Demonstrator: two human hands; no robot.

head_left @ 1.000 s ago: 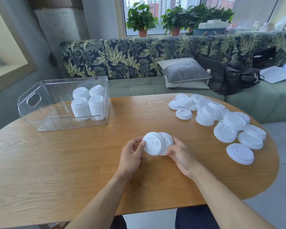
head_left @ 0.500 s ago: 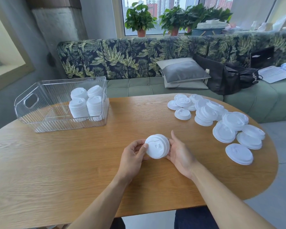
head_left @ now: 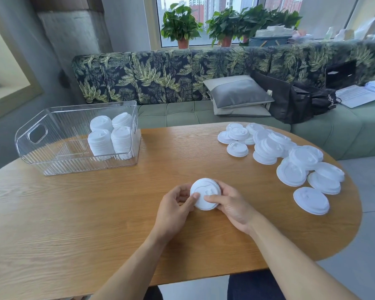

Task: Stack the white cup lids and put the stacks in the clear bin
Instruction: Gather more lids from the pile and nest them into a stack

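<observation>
The oval wooden table (head_left: 74, 224) spreads under both hands. Forward and to the left of them, well apart, stands the clear ribbed plastic bin (head_left: 52, 163), with four stacks of white lids (head_left: 110, 137) packed at the end nearest the hands. Forward and to the right lies the loose spread of white plastic cup lids (head_left: 290, 161), flat and overlapping. The left hand (head_left: 173, 211) and right hand (head_left: 232, 204) are close together, both gripping the rim of one small held stack of white lids (head_left: 205, 193). It is tipped so its top faces the person, its axis running toward the body, not upright. By my judgement the right hand is nearer for fetching another lid, and the left is nearer the bin.
</observation>
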